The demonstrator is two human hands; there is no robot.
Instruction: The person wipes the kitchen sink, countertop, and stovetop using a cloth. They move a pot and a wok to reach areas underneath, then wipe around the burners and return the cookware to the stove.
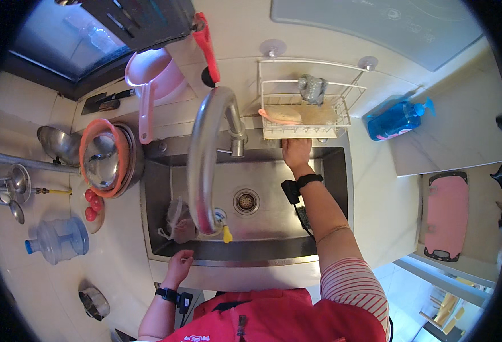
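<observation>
My right hand (296, 153) reaches over the stainless steel sink (217, 175) to its back rim, just below a white wire rack (306, 133); its fingertips are hidden under the rack. That rack holds a sponge (283, 114), and a grey mesh scrubber (312, 89) hangs over its bar. My left hand (179, 267) is at the sink's front edge with loosely curled fingers and nothing visible in it. Beyond it, a tied clear plastic bag (181, 224) with reddish contents lies in the sink's left corner. A dark scouring pad (303, 216) is partly hidden behind my right forearm.
The curved faucet (202, 158) arches over the sink's middle. Stacked bowls and an orange colander (127, 149), a pink dipper (146, 107) and red tomatoes (92, 206) stand left. A blue soap bottle (394, 122) is at right, with a pink cutting board (447, 216) beyond.
</observation>
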